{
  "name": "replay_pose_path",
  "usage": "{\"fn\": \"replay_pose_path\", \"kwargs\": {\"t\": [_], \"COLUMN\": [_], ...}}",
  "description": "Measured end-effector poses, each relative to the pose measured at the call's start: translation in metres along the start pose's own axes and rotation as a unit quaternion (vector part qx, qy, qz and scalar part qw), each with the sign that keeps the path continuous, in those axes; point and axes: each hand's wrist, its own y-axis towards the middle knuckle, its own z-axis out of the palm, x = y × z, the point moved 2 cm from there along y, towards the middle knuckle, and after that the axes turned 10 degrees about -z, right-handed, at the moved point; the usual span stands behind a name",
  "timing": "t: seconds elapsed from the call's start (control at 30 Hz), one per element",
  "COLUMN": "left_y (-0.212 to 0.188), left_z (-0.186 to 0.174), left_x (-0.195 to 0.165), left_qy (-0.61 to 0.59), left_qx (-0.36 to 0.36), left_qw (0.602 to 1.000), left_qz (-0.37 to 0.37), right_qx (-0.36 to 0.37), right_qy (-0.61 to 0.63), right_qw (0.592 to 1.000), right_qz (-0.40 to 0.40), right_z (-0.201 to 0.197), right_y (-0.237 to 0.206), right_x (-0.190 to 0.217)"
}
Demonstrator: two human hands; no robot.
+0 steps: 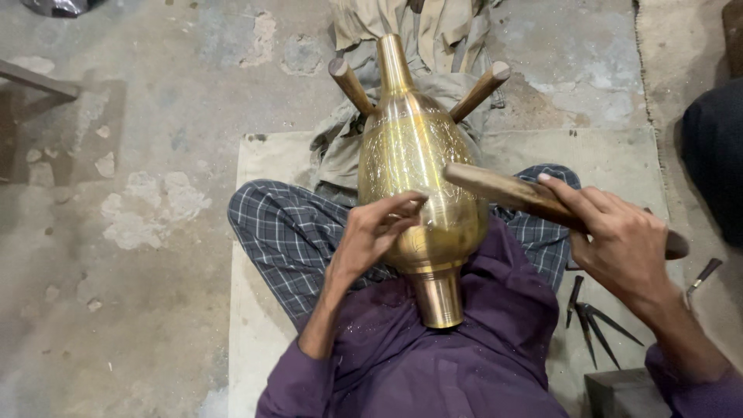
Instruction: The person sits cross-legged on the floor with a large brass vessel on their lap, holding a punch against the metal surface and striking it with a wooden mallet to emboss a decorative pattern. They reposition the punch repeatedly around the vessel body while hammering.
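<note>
We see a brass vase (414, 166) lying across the lap in the centre of the frame, neck toward the top, propped between two wooden pegs (350, 85) that stick up beside its neck. Our left hand (371, 232) rests on the vase's flank; its fingers (398, 207) are pinched nearly closed, seemingly on a small tool set against the metal, though we cannot make the tool out. Our right hand (619, 240), at the right of the frame, is closed around a wooden mallet (511, 192), whose head hangs just above the vase near the left fingers.

We judge this to be the chasing step, marks being driven into the already patterned surface. The next blow calls for a steady tip and a short, square tap.

Metal punches (592, 317) lie on the mat (255, 232) at lower right.
</note>
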Motion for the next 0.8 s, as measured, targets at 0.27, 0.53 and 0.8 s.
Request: {"fn": "replay_pose_path", "kwargs": {"t": [0.27, 0.53, 0.8], "left_y": [-0.01, 0.022, 0.052], "left_z": [-0.012, 0.006, 0.017], "left_x": [0.002, -0.023, -0.032], "left_qy": [-0.092, -0.073, 0.008], "left_qx": [-0.149, -0.052, 0.025], "left_qw": [0.982, 0.99, 0.994], "left_qz": [-0.073, -0.107, -0.108], "right_qx": [-0.183, -0.076, -0.164], "right_qy": [0.59, 0.618, 0.468], "right_qw": [0.786, 0.774, 0.868], "right_qz": [0.012, 0.116, 0.017], "right_z": [0.053, 0.11, 0.088], "right_y": [-0.026, -0.027, -0.026], "right_x": [-0.003, 0.006, -0.018]}}
